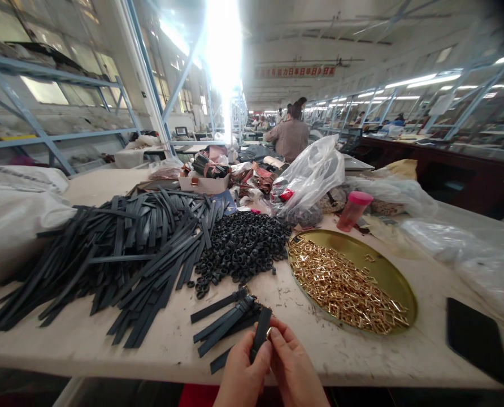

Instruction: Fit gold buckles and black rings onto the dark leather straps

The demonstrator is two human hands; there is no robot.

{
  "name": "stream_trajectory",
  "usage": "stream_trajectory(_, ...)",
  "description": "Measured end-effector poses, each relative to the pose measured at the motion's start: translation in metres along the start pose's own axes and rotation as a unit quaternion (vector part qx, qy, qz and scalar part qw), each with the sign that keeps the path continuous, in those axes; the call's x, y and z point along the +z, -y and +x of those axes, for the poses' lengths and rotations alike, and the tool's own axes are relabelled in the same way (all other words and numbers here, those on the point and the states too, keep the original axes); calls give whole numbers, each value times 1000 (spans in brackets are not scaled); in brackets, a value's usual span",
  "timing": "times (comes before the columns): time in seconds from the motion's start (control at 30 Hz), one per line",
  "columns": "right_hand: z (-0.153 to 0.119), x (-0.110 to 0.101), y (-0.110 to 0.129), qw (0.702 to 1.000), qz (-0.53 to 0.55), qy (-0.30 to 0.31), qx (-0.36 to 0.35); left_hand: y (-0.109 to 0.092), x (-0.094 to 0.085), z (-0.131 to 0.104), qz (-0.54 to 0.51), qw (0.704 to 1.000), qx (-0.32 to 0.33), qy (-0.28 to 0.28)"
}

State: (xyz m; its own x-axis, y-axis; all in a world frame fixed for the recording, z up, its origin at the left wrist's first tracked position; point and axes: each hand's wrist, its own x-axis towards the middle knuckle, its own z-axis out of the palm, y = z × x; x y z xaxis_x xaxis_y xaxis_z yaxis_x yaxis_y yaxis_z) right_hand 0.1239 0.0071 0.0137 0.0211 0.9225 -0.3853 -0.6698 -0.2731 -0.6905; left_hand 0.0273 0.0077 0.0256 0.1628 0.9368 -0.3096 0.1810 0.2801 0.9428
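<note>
A short dark strap [261, 332] is held upright near the table's front edge. My left hand [244, 367] is closed on its lower part, thumb across the front. Pressed against its right side, my right hand [292, 362] pinches a small gold buckle [269, 333]. Just left of the hands lie several straps fitted with gold buckles [229, 322]. Beyond them is a heap of small black loops [246, 243], with a large pile of loose dark straps [137, 243] to its left. Many gold buckles [345, 282] fill much of a round gold tray [407, 282] on the right.
A black flat device [476, 339] lies at the table's right front. Behind the tray stand a pink-lidded jar [353, 210] and a clear plastic bag [313, 175]. A white box [205, 183] holds scraps at the back. White sacking [18, 226] sits left; a person [293, 135] is farther off.
</note>
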Motion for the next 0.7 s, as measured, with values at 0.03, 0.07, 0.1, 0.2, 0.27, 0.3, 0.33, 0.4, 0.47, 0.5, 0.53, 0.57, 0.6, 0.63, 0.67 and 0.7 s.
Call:
stream_trajectory(0.03, -1, -1, -2, 999, -36, -5, -20, -1, 0, 1, -6, 1000, -3, -5)
stream_trajectory(0.07, -1, -3, -2, 996, -77, -13, -40, -1, 0, 2, -8, 1000, -3, -10)
stream_trajectory(0.1, -2, -5, -1, 991, -118, -19, -59, -1, -1, 3, -7, 1000, -2, -12)
stream_trajectory(0.2, -1, -11, 6, 978, -194, -16, -81, -1, -7, 2, 10, 1000, 2, 0)
stream_trajectory(0.27, 0, -13, 12, 983, -173, -9, -68, 0, -12, -1, 15, 1000, 4, 20)
stream_trajectory(0.3, 0, -13, 15, 989, -139, -12, -55, 1, -15, -3, 24, 999, 12, 24)
stream_trajectory(0.33, 0, -12, 18, 995, -95, -20, -37, 2, -18, -5, 43, 998, 26, 22)
stream_trajectory(0.4, 0, -11, 20, 999, -5, -37, 8, 2, -25, -10, 113, 991, 63, 27)
stream_trajectory(0.47, -1, -9, 18, 997, 49, -37, 52, 1, -29, -14, 193, 976, 91, 44)
stream_trajectory(0.5, -2, -8, 15, 996, 60, -30, 66, 0, -30, -16, 222, 969, 95, 58)
stream_trajectory(0.53, -3, -8, 11, 995, 63, -22, 75, -2, -31, -17, 242, 963, 96, 67)
stream_trajectory(0.57, -3, -9, 7, 995, 61, -14, 79, -5, -31, -18, 254, 960, 97, 71)
stream_trajectory(0.6, -4, -10, 2, 995, 53, -4, 82, -8, -30, -18, 258, 958, 98, 72)
stream_trajectory(0.63, -5, -11, -2, 996, 41, 7, 81, -10, -29, -19, 253, 959, 99, 77)
stream_trajectory(0.67, -6, -12, -7, 997, 24, 17, 75, -13, -27, -19, 238, 963, 98, 81)
stream_trajectory(0.7, -7, -13, -10, 998, 2, 26, 62, -14, -26, -19, 217, 968, 95, 82)
